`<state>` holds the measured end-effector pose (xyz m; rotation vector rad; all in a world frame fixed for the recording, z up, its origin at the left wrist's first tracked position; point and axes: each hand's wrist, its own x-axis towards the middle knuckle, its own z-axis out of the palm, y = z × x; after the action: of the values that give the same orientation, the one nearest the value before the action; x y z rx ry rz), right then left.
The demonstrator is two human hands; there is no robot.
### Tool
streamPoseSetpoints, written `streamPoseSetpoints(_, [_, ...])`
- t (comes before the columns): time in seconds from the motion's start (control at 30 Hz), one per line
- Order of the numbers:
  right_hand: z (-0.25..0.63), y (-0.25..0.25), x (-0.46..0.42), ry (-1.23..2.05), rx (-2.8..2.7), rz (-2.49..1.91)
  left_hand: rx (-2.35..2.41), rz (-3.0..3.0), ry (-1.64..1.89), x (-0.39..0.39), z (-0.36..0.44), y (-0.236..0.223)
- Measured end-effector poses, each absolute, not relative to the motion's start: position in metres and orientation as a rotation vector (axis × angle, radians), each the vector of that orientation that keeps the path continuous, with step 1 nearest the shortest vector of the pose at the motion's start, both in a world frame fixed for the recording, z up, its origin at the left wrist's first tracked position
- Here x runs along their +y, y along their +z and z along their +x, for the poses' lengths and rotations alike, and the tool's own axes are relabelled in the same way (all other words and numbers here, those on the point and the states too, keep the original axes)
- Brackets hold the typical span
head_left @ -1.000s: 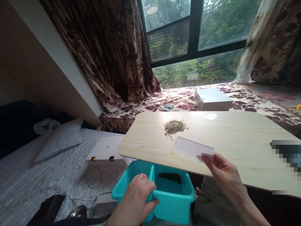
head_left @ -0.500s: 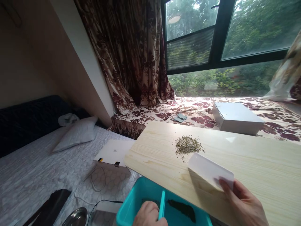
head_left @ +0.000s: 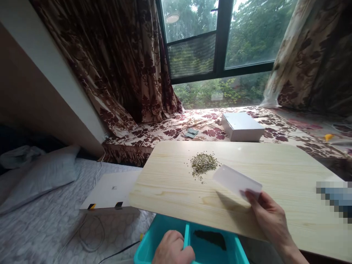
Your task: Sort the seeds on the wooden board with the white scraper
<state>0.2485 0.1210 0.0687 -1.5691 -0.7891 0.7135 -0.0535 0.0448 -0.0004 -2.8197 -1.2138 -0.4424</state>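
In my right hand (head_left: 271,214) I grip a white, flat plastic scraper (head_left: 238,180) by its near end, fingers closed round it. It is tilted above the wooden tabletop (head_left: 170,176) and casts a shadow there. Just left of its far edge lies a loose heap of small greenish seeds (head_left: 204,163), with stray ones scattered round it. Below the table's front edge is a turquoise bin (head_left: 150,229) with a divider (head_left: 187,234). My left hand (head_left: 172,247) is closed on that divider, the thumb on its right side. A dark green mass (head_left: 211,238) lies in the right compartment.
A white box (head_left: 243,126) and a small grey-green cloth (head_left: 191,132) rest on the flower-patterned window ledge. Left of the table, a white carton (head_left: 111,192) and a pillow (head_left: 41,176) lie on the bed. A blurred-out device (head_left: 337,200) is on the tabletop's right.
The view has turned to the right, bringing more of the table into sight. The scraper appears slightly higher and farther from the seeds. My left hand stays at the bin's divider.
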Motion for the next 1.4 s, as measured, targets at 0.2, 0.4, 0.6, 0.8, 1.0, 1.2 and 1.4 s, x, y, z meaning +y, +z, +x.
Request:
streamPoseSetpoints(0.2, [0.255,0.071,0.129,0.832,-0.973,-1.51,-1.346,-2.853,-0.418,0.038,-0.042,0.005])
streamPoseSetpoints(0.4, [0.246,0.063,0.137,0.913,-1.06,-1.472,-1.41,-2.932,-0.38,0.036,-0.045,0.006])
streamPoseSetpoints(0.6, [0.24,0.064,0.14,0.877,-1.117,-1.541,-1.394,-2.913,-0.388,0.04,-0.046,0.003])
streamPoseSetpoints(0.8, [0.242,0.069,0.147,0.849,-1.096,-1.591,-1.395,-2.876,-0.35,0.041,-0.044,0.0])
streamPoseSetpoints(1.0, [0.238,0.068,0.149,0.863,-1.151,-1.516,-1.393,-2.863,-0.338,0.041,-0.045,-0.001])
streamPoseSetpoints(1.2, [0.237,0.065,0.149,0.817,-1.223,-1.519,-1.413,-2.882,-0.371,0.041,-0.045,0.001])
streamPoseSetpoints(1.4, [0.238,0.065,0.151,0.84,-1.262,-1.501,-1.383,-2.894,-0.372,0.041,-0.047,0.004])
